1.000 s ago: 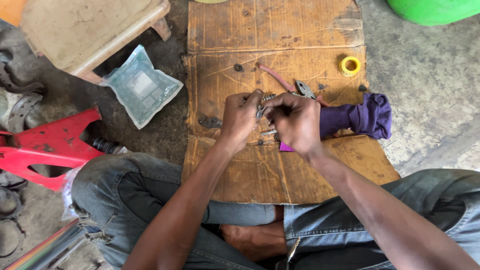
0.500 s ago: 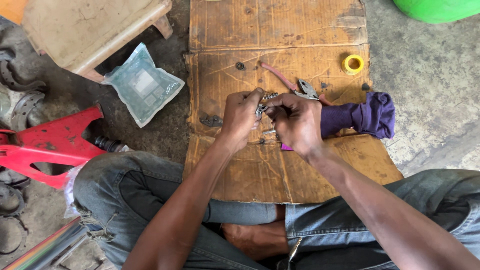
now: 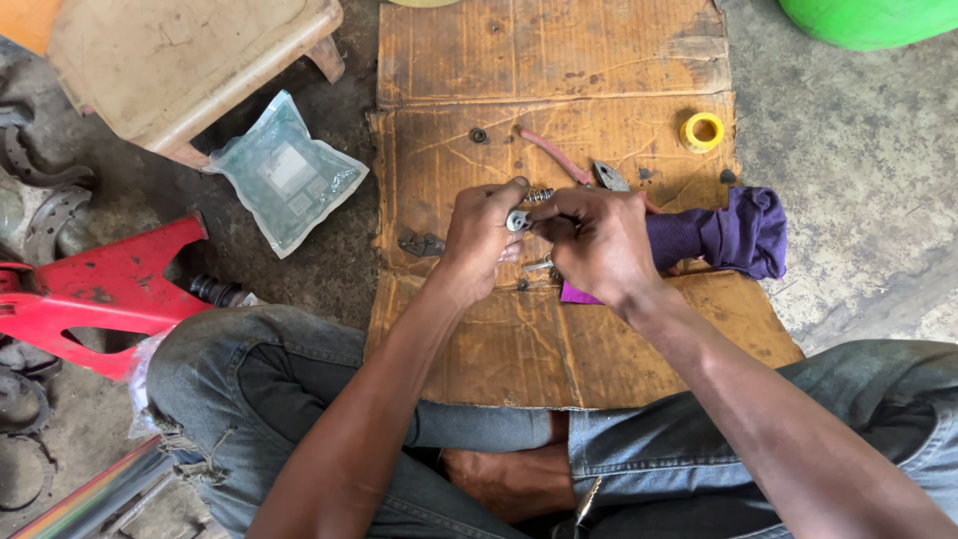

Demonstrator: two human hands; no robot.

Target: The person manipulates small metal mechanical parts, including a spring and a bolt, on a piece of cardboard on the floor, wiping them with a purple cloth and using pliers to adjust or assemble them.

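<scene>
Rough matt cardboard (image 3: 559,339); purple cloth (image 3: 738,235)

Both hands (image 3: 544,235) pinching a small metal part (image 3: 518,220) over cardboard (image 3: 559,339)

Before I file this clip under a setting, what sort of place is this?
Probably an informal repair workshop, worked on the floor: flattened cardboard on rough concrete serves as the bench, pliers lie on it, both hands hold a small metal part, and a red metal frame lies nearby.

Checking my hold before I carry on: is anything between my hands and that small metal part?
Nothing visible. Both the left hand and the right hand already touch the small metal part, held above the cardboard. The pliers lie apart behind them.
</scene>
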